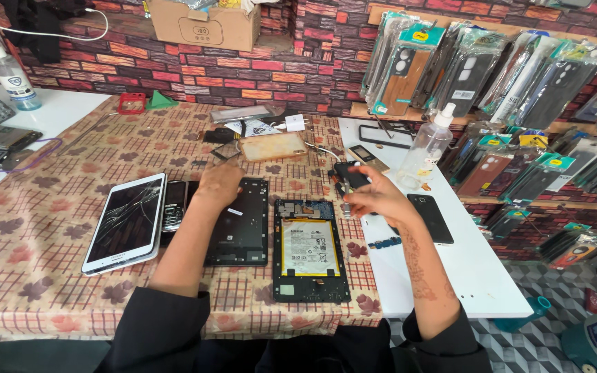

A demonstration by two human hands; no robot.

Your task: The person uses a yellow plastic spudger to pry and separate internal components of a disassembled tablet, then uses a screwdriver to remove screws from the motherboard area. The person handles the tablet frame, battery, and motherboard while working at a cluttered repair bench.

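Note:
My left hand (219,183) rests palm down on the top of a black tablet back frame (243,231) lying on the patterned tablecloth. Beside it lies an opened tablet (310,252) with its battery and circuit board showing. My right hand (374,197) hovers above the table's right part, fingers curled; a thin tool tip shows near it, and whether the fingers grip it is unclear. A black phone (348,174) lies just behind that hand.
A white tablet with cracked glass (124,221) and a small keypad phone (173,205) lie at left. A black phone (431,217), a clear spray bottle (428,148) and loose parts sit on the white counter (478,276). Packaged phone cases (492,76) hang at right.

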